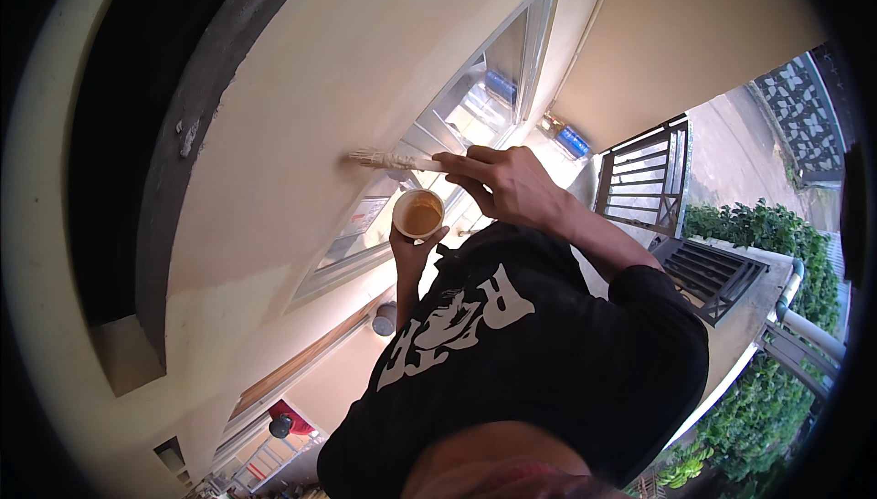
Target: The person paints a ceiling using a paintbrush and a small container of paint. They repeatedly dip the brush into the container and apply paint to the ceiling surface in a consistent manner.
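1. Right hand (507, 179) pinches pale-handled brush (393, 161), mid-frame; probably light, stiff handle, flexible bristles; hold by handle.
2. Left hand (408, 255) grasps round pale cup (417, 196) of tan liquid, just below brush; likely light, spillable; grip sides, keep level.
3. Smooth cream wall (292, 88), upper left, at bristles; contact unclear.
4. Metal-framed glass window (438, 129), centre, crowds brush.
5. Dark barred metal gate (678, 175), right.

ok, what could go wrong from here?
1. Spill: the left hand holds an open cup of tan liquid close to the black T-shirt; a tilt might slop it.
2. Stray marks: the right hand has the paintbrush at the wall, near the window; a slip could smear the glass.
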### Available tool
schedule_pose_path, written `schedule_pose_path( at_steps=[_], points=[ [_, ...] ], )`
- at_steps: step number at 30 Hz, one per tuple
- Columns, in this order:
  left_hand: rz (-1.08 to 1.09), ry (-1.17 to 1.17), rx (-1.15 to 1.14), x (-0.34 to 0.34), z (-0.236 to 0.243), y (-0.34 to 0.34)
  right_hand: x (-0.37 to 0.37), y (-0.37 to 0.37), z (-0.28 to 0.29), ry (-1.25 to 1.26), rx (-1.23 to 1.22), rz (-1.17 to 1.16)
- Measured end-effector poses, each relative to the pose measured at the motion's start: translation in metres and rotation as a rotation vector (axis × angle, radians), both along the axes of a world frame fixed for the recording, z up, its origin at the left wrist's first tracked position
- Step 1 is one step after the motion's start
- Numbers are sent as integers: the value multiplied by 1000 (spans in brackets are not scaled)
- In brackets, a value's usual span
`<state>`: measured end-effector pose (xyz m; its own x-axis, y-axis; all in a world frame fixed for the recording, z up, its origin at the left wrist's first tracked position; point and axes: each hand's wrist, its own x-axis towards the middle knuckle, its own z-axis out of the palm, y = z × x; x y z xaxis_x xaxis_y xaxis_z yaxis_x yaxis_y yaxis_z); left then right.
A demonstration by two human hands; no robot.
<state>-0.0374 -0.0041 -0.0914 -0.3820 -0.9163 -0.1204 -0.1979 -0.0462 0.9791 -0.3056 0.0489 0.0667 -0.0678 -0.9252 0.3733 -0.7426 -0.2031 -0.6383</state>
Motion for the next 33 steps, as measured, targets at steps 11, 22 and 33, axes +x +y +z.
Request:
schedule_pose_path(
  at_steps=[11,22,33],
  points=[
    [74,-43,-126,6,11,-12,-240,-57,0,341,-211,-926],
    [-9,-36,-179,-27,4,-21,-132,-36,4,282,-212,-310],
    [66,-28,-116,-30,7,-14,-275,-72,31,256,138,-1100]
  ],
)
